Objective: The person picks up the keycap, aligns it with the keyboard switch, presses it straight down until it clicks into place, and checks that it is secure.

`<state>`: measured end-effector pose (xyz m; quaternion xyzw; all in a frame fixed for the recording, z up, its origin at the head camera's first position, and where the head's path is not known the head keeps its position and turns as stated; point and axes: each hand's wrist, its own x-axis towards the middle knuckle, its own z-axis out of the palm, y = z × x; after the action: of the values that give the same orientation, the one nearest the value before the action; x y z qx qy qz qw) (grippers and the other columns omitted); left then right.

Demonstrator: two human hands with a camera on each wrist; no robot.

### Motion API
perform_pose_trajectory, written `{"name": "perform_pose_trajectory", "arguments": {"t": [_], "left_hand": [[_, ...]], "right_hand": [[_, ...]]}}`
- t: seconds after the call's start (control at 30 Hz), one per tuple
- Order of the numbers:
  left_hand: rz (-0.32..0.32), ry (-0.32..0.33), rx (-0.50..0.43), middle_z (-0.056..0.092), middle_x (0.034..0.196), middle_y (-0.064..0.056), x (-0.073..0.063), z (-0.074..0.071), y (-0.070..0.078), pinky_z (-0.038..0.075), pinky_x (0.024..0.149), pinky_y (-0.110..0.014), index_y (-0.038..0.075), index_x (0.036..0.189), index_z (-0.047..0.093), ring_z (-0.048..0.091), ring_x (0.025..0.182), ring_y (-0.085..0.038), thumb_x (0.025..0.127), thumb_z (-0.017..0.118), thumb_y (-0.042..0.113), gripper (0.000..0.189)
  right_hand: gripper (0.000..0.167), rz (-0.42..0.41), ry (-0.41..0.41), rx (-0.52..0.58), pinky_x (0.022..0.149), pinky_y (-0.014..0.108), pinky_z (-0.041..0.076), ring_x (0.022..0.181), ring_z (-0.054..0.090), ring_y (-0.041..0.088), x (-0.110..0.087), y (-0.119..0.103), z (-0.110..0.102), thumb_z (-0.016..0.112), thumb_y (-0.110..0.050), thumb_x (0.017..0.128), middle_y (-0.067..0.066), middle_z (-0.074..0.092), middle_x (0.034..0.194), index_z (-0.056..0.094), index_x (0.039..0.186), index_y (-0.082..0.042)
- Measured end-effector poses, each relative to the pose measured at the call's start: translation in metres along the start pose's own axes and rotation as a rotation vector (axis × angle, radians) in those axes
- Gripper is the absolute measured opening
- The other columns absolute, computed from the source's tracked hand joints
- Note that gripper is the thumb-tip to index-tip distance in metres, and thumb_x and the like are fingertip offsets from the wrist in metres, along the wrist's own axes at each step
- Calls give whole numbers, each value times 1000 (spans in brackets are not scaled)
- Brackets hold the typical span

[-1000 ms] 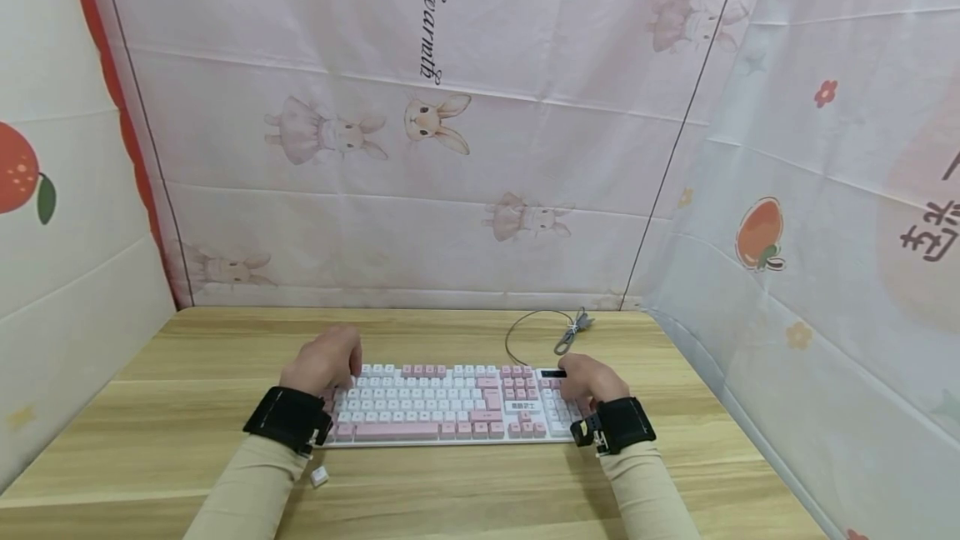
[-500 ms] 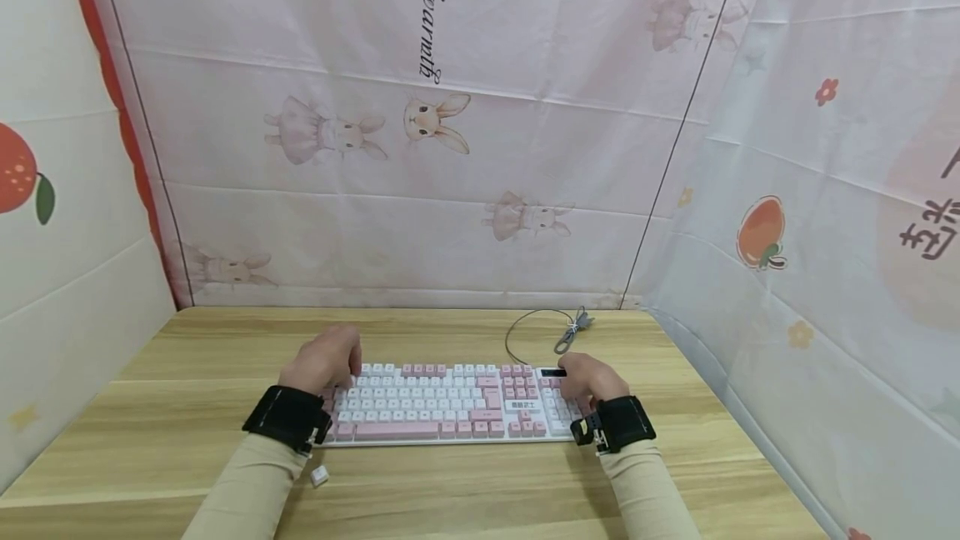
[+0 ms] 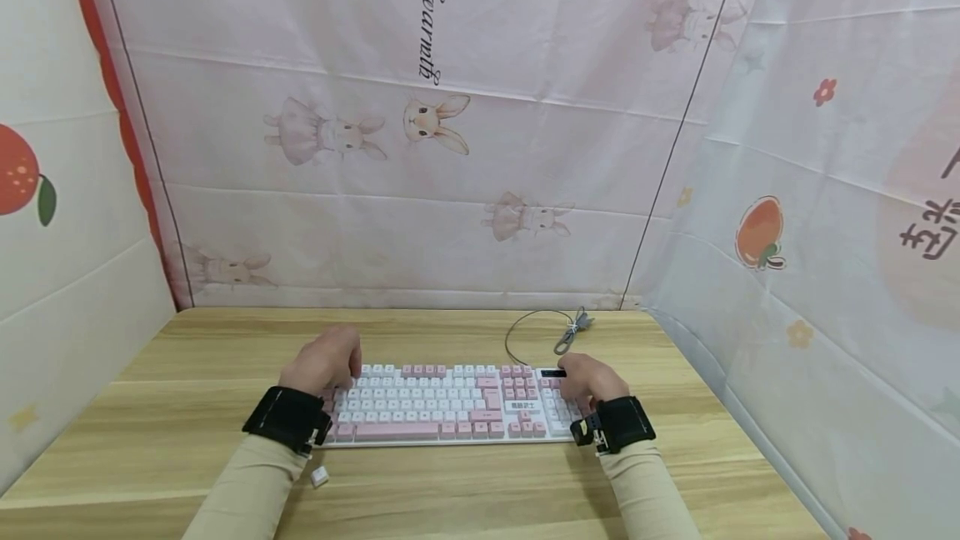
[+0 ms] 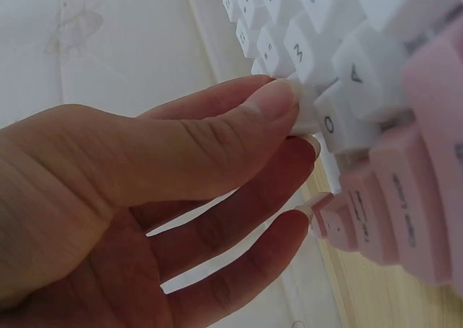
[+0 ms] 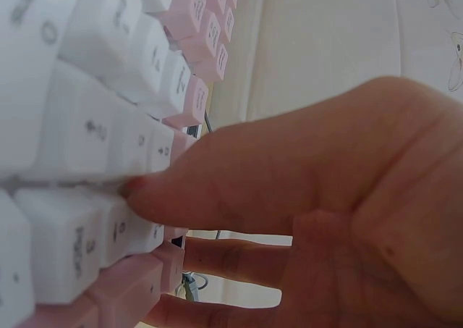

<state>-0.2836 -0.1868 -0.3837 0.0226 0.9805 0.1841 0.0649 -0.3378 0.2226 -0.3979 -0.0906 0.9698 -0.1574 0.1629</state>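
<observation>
A pink-and-white keyboard [image 3: 405,407] lies on the wooden table with both hands at its ends. At its upper left, my left hand [image 3: 322,358] pinches a white keycap [image 4: 307,109] between thumb and fingers. That keycap sits beside the Q key [image 4: 337,122] and is mostly covered by the thumb; its legend is hidden. My right hand [image 3: 594,382] holds the keyboard's right end. In the right wrist view its thumb presses between white number-pad keys [image 5: 76,122], while other fingers reach past the pink keys toward the edge. Those fingertips are partly hidden.
One loose white keycap [image 3: 319,476] lies on the table [image 3: 450,494] in front of the keyboard's left end, near the left sleeve. A bundled grey cable [image 3: 572,333] trails behind the keyboard. Printed cloth [image 3: 450,257] hangs along the table's back and sides.
</observation>
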Motion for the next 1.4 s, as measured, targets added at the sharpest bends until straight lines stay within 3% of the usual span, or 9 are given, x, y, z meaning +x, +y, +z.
{"name": "perform_pose_trajectory", "arguments": {"t": [0.23,0.57,0.83,1.07,1.4], "left_hand": [[29,25,1,67,83,-6,-2,-1,0,48,60,-31,6,78,75,58,73,-23,77,73,-16,22],[17,61,-15,66,80,-5,1,2,-2,49,62,-32,7,75,73,59,74,-22,74,80,-14,23],[20,57,2,65,79,-5,5,4,-6,47,60,-31,9,71,71,58,73,-21,73,85,-8,22],[10,48,8,66,80,-5,5,2,-3,48,61,-31,8,73,72,59,73,-22,73,84,-8,20],[2,47,48,66,77,-5,7,3,-1,47,58,-30,8,69,72,58,71,-21,72,82,-12,22]], "right_hand": [[32,-9,0,10,55,38,54,80,61,25,-1,-1,-1,62,3,86,11,64,103,66,118,-2],[35,2,4,21,56,38,53,81,61,25,0,-1,0,62,3,86,12,65,105,66,120,-2],[39,-9,7,-4,58,38,52,86,60,26,-1,0,0,62,2,86,12,66,110,65,125,-1],[31,-19,4,6,55,37,52,80,60,25,-1,1,0,62,3,86,11,64,103,66,117,-2],[31,-11,-5,24,56,38,53,80,60,25,0,2,0,63,3,87,12,64,105,65,118,-3]]}}
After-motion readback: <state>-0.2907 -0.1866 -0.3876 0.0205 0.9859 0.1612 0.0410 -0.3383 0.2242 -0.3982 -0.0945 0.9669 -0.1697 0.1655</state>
